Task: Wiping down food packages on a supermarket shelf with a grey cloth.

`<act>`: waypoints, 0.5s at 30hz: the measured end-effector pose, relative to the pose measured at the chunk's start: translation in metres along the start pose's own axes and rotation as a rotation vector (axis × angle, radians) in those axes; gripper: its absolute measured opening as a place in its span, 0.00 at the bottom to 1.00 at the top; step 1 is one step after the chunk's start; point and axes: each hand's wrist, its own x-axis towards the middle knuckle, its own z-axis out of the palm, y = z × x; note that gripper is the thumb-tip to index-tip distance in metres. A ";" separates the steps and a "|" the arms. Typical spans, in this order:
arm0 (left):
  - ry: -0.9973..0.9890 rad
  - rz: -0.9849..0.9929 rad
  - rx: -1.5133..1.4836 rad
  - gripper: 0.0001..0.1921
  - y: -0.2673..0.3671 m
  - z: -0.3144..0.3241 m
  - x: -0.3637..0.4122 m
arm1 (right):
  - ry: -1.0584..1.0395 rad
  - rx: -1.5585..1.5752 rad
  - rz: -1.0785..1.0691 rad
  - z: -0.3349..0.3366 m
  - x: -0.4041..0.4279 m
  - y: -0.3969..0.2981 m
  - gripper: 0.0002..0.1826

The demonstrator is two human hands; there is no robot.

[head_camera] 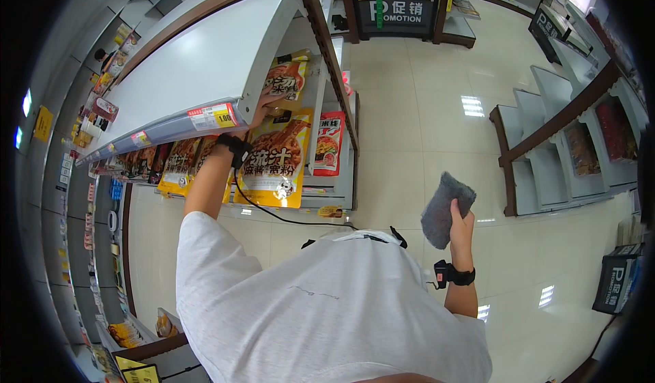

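My left hand [266,107] reaches under the white upper shelf [189,65] and touches a yellow food packet [290,78] standing at the back. The shelf's edge hides part of that hand, so its grip is unclear. In front, close to my wrist, stands a larger yellow noodle packet [274,160]. More yellow packets [179,165] line up to the left. Out over the floor on the other side, my right hand [462,227] holds a folded grey cloth [444,211], with the thumb pressed on it.
A red-and-white packet [329,145] stands right of the yellow ones, near a brown shelf post [332,60]. A price-tag strip [212,116] runs along the upper shelf's front. A black cable [286,220] hangs from my left wrist. Another shelf rack [552,142] stands at the right.
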 end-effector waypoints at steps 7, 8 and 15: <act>0.038 -0.054 0.154 0.30 0.042 0.013 -0.018 | -0.066 0.045 0.036 0.001 0.011 -0.006 0.22; 0.081 -0.104 0.156 0.31 0.048 0.017 -0.021 | -0.110 0.027 0.038 0.001 0.014 -0.005 0.22; 0.431 -0.276 -0.283 0.21 0.110 -0.006 -0.124 | -0.319 -0.032 0.092 0.023 0.022 0.010 0.21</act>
